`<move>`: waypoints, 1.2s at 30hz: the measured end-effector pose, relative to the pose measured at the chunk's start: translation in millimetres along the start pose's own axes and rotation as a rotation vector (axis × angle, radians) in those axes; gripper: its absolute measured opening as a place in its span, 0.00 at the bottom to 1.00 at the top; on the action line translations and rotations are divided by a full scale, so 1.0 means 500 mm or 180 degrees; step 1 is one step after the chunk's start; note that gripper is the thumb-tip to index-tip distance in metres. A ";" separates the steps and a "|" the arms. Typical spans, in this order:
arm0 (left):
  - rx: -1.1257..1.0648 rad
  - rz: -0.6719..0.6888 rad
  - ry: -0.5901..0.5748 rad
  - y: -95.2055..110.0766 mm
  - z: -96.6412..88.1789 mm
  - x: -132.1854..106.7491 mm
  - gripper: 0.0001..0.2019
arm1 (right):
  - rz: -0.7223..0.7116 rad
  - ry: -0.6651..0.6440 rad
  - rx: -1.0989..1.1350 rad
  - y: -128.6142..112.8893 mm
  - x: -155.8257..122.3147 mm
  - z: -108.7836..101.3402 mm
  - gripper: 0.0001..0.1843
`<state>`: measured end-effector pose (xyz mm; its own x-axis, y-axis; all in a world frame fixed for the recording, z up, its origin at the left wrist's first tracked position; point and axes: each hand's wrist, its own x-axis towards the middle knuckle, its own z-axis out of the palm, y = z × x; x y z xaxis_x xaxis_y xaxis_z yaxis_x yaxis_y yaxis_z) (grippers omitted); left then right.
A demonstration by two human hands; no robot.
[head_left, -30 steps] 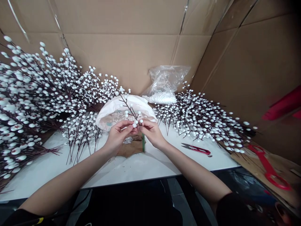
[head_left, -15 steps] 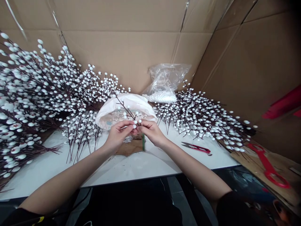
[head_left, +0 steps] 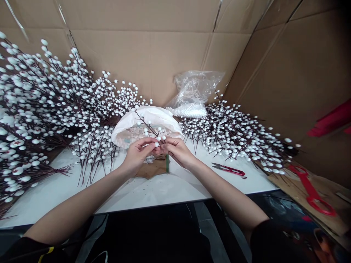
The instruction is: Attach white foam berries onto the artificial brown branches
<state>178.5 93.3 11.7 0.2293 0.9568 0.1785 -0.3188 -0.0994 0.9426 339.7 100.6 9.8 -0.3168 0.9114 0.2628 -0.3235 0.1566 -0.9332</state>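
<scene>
My right hand (head_left: 179, 151) is closed around the lower part of a thin dark artificial berry branch (head_left: 149, 128), which slants up and to the left. Between the thumb and fingers of my left hand (head_left: 137, 155) is a white foam berry (head_left: 157, 144), held close against the branch. The fingertips of both hands nearly meet, and the exact contact with the stem is hidden. Right behind them opens a white plastic bag (head_left: 145, 112) with loose white berries inside. Beneath my hands lies a piece of brown cardboard (head_left: 150, 171).
Bundles of white-berried branches (head_left: 55, 87) crowd the left, with another heap (head_left: 233, 133) at right. Red-handled thread snips (head_left: 230, 170) lie right of my hands on the white table (head_left: 164, 195). A clear bag (head_left: 197, 86) leans against the cardboard wall (head_left: 115, 51).
The view has shifted slightly. Both hands keep nearly the same pose, with the berry and branch still between the fingers.
</scene>
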 end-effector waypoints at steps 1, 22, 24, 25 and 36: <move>0.0001 -0.0011 -0.0014 0.001 0.000 -0.001 0.08 | 0.0028 0.0020 0.0022 -0.001 0.000 0.001 0.14; 0.0019 -0.0054 -0.0012 -0.005 -0.005 0.001 0.09 | 0.0136 -0.0084 -0.0010 0.005 -0.001 -0.002 0.14; 0.0012 -0.0058 -0.0038 -0.006 -0.006 0.002 0.09 | 0.0095 -0.0070 -0.0130 0.008 -0.001 -0.004 0.15; 0.0015 -0.0054 -0.0048 -0.007 -0.006 0.002 0.09 | 0.0079 -0.0059 -0.0187 0.009 0.000 -0.005 0.16; -0.0139 -0.0205 0.0050 -0.004 0.002 -0.002 0.09 | 0.0205 -0.0029 -0.0238 -0.001 -0.003 -0.004 0.15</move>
<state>179.6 92.2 9.7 0.2363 0.9651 0.1132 -0.3437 -0.0259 0.9387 342.2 100.0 9.4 -0.3429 0.9171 0.2036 -0.2347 0.1263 -0.9638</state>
